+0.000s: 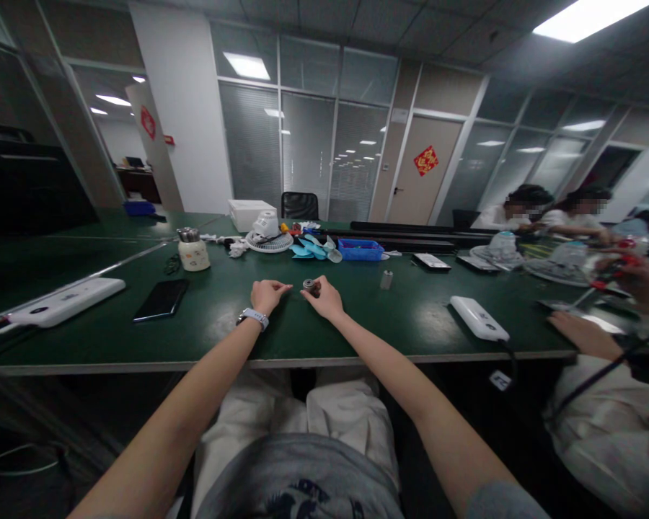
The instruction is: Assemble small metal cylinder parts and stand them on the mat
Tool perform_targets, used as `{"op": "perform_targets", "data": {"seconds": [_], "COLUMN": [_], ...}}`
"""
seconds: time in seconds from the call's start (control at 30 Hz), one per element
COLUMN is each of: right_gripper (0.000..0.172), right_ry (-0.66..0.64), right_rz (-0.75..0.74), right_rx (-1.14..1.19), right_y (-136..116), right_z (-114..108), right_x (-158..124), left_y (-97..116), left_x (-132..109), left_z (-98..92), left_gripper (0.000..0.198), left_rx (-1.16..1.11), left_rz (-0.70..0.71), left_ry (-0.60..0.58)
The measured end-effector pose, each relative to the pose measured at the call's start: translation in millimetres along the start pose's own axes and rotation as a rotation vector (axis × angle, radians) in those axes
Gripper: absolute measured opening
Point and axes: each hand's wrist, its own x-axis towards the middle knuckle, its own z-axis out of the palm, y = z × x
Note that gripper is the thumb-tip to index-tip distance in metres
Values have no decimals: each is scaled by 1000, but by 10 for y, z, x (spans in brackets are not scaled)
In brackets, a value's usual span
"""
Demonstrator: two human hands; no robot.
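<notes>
My right hand (325, 299) pinches a small round metal part (308, 285) with a ring-like top, just above the green table (411, 324). A little to its left, my left hand (269, 296) has its thumb and forefinger pressed together, pointing at that part but apart from it. Whatever those left fingertips hold, if anything, is too small to make out. To the right of my hands a small silver metal cylinder (386, 280) stands on the table.
A black phone (161, 300), a cream jar (193, 254) and a white device (68, 301) lie left. Behind my hands are light-blue fan blades (309, 248), a blue tray (360, 250) and a white fan grille (269, 243). Right, near another white device (479, 318), a co-worker's hand (587, 334) rests.
</notes>
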Motion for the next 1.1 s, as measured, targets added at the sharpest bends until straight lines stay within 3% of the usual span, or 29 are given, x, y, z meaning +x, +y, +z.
{"op": "perform_targets", "data": {"seconds": [0.27,0.4,0.5,0.73,0.83,1.1], "right_gripper": [36,43,39,14,21,28], "right_ry": [-26,-25,-23,-6,6,4], "right_rz": [37,56,101,439,496,747], "right_rx": [38,67,132,634,687,1158], "right_y": [30,49,52,85,128,187], "right_z": [0,10,14,-77,-161,-393], "right_x": [21,31,58,190,228,238], "left_y": [-2,-10,-1,0,-5,-35], "left_x": [2,4,7,40,43,72], "left_z": [18,15,-5,-49,-52,-21], "left_gripper": [38,41,41,36,37,37], "left_rx": [37,22,-32,-106,-115,-137], "left_rz": [7,39,-9,-128,-127,-113], "left_ry": [-55,-29,24,73,45,25]}}
